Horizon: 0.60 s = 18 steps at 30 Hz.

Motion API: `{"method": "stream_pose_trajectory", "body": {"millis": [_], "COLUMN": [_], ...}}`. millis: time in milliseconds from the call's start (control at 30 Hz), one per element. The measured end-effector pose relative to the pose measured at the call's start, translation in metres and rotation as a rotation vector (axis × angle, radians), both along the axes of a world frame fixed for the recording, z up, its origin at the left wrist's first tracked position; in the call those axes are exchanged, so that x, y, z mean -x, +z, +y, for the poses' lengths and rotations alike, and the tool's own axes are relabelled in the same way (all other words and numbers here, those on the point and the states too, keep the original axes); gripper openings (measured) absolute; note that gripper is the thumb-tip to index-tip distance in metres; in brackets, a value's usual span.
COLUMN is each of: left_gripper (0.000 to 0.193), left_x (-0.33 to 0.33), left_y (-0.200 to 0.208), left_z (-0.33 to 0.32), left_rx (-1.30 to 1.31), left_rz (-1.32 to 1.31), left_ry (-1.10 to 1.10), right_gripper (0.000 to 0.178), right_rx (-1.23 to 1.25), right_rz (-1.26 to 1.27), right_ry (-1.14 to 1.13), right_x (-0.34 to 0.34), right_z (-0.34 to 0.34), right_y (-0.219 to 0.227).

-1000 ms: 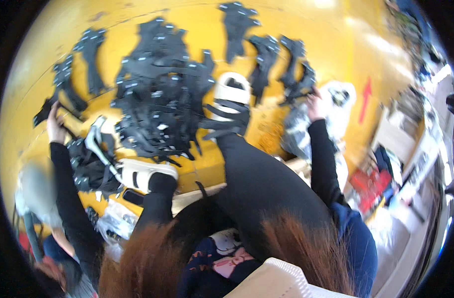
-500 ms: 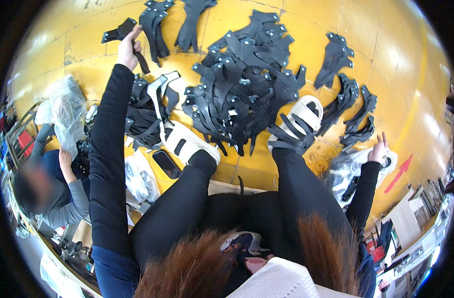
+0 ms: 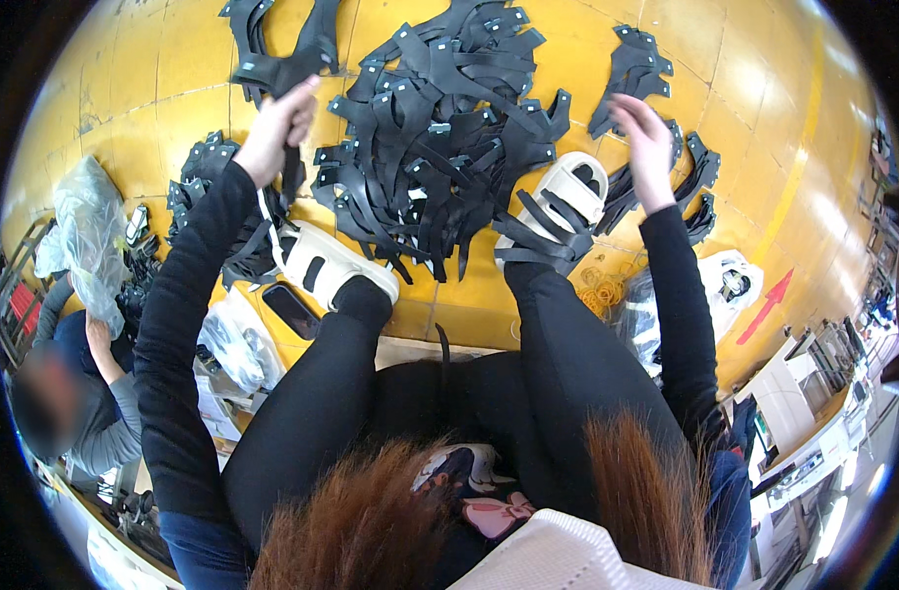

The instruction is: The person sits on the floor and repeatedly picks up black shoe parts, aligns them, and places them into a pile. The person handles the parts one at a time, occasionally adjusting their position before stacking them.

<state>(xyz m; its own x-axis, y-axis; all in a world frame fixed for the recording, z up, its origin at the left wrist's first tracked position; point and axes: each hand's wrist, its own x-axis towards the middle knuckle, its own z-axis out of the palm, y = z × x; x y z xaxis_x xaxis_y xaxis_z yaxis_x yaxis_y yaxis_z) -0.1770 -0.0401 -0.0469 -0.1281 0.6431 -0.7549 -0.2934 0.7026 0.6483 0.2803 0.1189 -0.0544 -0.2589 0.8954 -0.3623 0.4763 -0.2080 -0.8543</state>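
My left hand [image 3: 280,135] is closed around a black forked strap piece [image 3: 275,71], its wide end above the fingers and its narrow tail hanging below. Ahead of my feet spreads a big loose pile of similar black strap pieces [image 3: 435,147] with small pale marks at their ends. My right hand [image 3: 648,143] is raised with fingers stretched out, seemingly empty, near a small stack of strap pieces [image 3: 634,74] at the right. More strap pieces [image 3: 548,224] lie across my right cream sandal [image 3: 577,177]. My left sandal [image 3: 336,270] stands left of the pile.
A phone [image 3: 292,312] and a plastic bag [image 3: 235,339] lie by my left leg. Yellow rubber bands [image 3: 600,292] and a white bag [image 3: 733,280] are at the right. A co-worker [image 3: 95,413] at the left handles a clear plastic bag [image 3: 86,236]. A red arrow [image 3: 767,306] marks the yellow floor.
My right hand has risen from beside the bag at the right to over the small stacks. My left hand, still gripping the strap piece, has come nearer. The view has shifted slightly.
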Motion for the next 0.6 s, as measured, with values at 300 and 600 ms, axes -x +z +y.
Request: {"method": "stream_pose_trajectory", "body": {"millis": [300, 600], "left_gripper": [0.040, 0.031], "left_x": [-0.092, -0.106], "left_y": [-0.007, -0.012], "left_z": [-0.060, -0.087], "left_rx": [0.286, 0.014], "left_rz": [-0.059, 0.082], "left_ry": [-0.361, -0.744], "right_gripper": [0.040, 0.012], "right_rx": [-0.266, -0.307], "right_rz": [-0.096, -0.181], "right_ry": [0.794, 1.078], "right_x": [0.125, 0.083], "right_z": [-0.046, -0.075], "right_y": [-0.041, -0.015]}}
